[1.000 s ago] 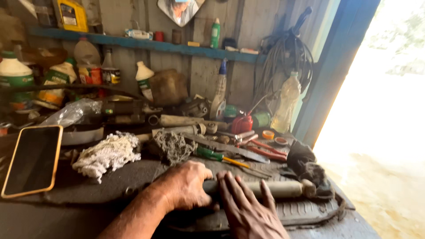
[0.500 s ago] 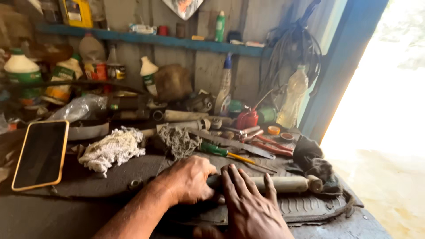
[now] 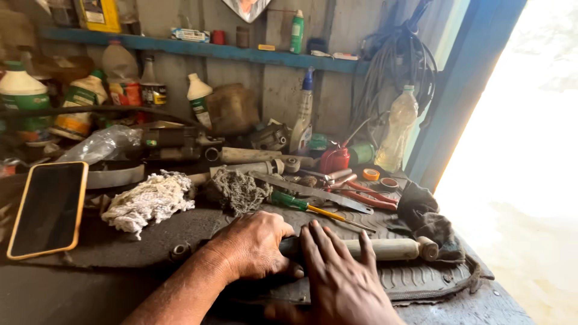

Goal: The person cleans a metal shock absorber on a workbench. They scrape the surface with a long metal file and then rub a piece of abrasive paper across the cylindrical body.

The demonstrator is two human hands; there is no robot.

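A weathered plank wall (image 3: 343, 90) of grey wood backs the cluttered surface (image 3: 72, 289), with a blue shelf (image 3: 241, 53) running along it near the top. On the right stands a blue door frame (image 3: 463, 90) — beyond it, hard daylight washes out the ground outside (image 3: 530, 210). Dark cables (image 3: 391, 66) hang by the frame.

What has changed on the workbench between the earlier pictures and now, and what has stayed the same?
The right hand slid left along the pale cylindrical shaft and now lies flat close beside the left hand. The left hand kept its grip on the shaft's dark end throughout. Nothing was picked up or let go. The shaft stayed on the rubber mat; the phone, white rag and green screwdriver did not move.
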